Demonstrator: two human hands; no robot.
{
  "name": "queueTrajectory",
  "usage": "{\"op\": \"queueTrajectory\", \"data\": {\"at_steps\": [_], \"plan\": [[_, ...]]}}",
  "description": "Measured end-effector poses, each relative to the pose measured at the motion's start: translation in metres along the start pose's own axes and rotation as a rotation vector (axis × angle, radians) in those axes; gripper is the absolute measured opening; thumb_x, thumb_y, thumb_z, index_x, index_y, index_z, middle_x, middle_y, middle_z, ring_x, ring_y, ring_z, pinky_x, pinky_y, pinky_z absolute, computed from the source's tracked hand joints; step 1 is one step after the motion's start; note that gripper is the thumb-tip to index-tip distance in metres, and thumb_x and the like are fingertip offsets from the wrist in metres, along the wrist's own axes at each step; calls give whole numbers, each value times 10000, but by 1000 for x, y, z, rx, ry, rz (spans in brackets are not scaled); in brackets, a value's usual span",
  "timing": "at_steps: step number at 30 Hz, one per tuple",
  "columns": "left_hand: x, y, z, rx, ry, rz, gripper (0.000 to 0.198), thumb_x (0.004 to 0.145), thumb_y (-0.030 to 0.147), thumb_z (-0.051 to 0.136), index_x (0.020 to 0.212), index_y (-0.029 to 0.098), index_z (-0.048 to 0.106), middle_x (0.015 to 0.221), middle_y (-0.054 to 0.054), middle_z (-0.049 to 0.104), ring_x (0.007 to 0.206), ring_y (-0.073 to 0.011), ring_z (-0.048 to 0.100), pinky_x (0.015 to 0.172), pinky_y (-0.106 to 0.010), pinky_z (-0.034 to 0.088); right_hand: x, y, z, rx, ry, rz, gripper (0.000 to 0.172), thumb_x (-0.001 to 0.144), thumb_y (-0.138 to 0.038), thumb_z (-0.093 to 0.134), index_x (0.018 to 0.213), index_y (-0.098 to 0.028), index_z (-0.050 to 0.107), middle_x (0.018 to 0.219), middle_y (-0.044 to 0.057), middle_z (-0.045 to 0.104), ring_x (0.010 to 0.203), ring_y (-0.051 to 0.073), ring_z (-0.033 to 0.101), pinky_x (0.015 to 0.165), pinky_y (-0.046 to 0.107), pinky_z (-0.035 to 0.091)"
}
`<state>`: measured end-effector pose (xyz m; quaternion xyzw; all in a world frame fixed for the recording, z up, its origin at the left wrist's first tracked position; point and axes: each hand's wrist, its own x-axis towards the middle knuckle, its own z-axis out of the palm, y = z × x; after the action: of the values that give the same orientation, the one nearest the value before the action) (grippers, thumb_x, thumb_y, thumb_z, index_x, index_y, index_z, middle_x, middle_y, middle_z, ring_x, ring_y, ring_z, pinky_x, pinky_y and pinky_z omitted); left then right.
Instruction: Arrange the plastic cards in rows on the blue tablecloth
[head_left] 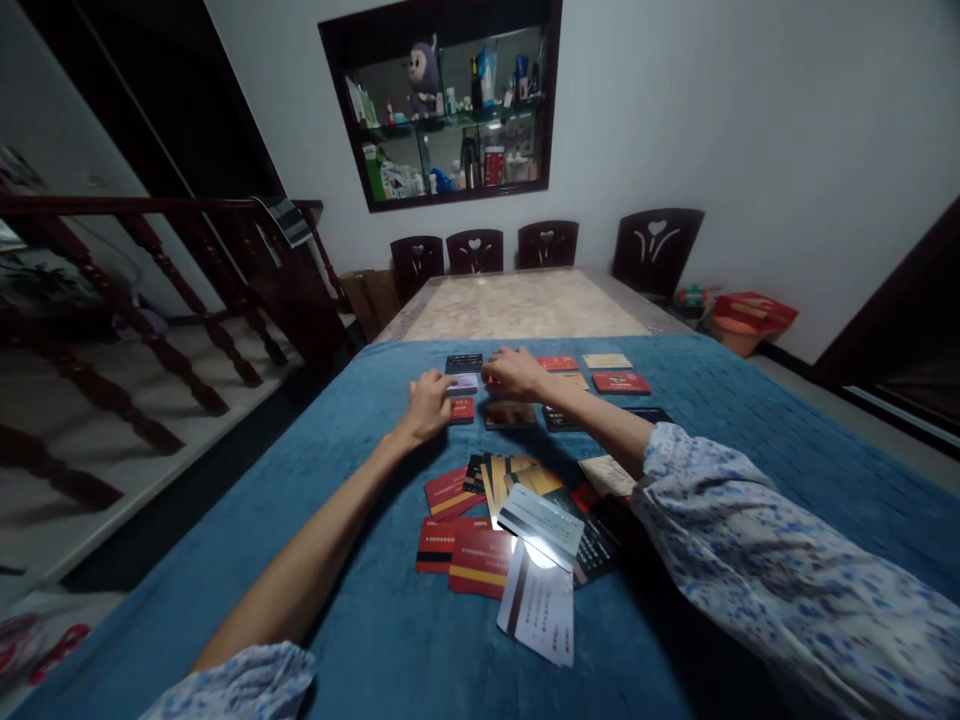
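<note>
My left hand [429, 405] is at the left edge of the rows of cards, fingers bent and apart, its fingertips at a pale card [466, 382]. Just below lies a red card [462, 409]. My right hand [514, 372] reaches over the upper rows, fingers pinched down on a red card [490, 378] that it mostly covers. Around the hands are a black card [464, 363], a brown card [510, 416] and a black VIP card [559, 420]. Nearer me lies a loose heap of overlapping cards, with a silver card [541, 522] and a white card [536, 605] on top.
A blue cloth [360, 600] covers the near part of the table; its far part is a bare stone-patterned top [517, 303]. Dark chairs [547, 245] stand behind it. A wooden railing [172, 260] runs at left, and a red bag [754, 312] sits on the right.
</note>
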<state>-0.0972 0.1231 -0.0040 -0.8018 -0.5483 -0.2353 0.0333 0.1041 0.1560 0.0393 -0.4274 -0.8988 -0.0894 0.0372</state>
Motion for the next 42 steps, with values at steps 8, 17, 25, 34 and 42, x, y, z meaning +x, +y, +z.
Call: {"op": "queueTrajectory", "data": {"at_steps": [8, 17, 25, 34, 42], "plan": [[-30, 27, -8, -26, 31, 77, 315, 839, 59, 461, 1028, 162, 691, 1006, -98, 631, 1013, -253, 570, 874, -403, 402, -47, -2, 5, 27, 83, -15, 250, 935, -244, 474, 987, -203, 715, 1059, 104, 706, 1015, 254, 542, 783, 349, 313], [-48, 51, -4, -98, 61, 204, 297, 863, 54, 461, 1022, 171, 684, 956, -68, 627, 943, -211, 575, 876, -377, 384, -96, 7, 12, 47, 144, -17, 183, 912, -224, 522, 910, -197, 704, 986, 96, 719, 970, 233, 539, 753, 333, 267], [-54, 96, -1, -150, -25, 303, 327, 837, 30, 471, 1044, 179, 674, 1058, -86, 639, 1008, -223, 575, 861, -376, 372, -150, 22, 23, 51, 203, -23, 165, 923, -250, 536, 890, -209, 692, 908, 70, 703, 932, 219, 528, 729, 330, 249], [-55, 139, 6, -171, -184, 424, 222, 845, 106, 568, 1017, 192, 679, 1043, -74, 673, 1045, -244, 544, 912, -425, 333, -216, 32, 30, 79, 282, 19, 182, 927, -248, 524, 865, -207, 691, 890, 68, 682, 895, 209, 528, 749, 343, 285], [-72, 174, -7, -174, -370, 575, 218, 861, 136, 526, 983, 204, 694, 1075, -75, 703, 1092, -258, 495, 898, -453, 307, -253, 19, 32, 164, 316, -15, 205, 953, -311, 515, 928, -223, 699, 939, 76, 695, 910, 214, 551, 803, 374, 342]]}}
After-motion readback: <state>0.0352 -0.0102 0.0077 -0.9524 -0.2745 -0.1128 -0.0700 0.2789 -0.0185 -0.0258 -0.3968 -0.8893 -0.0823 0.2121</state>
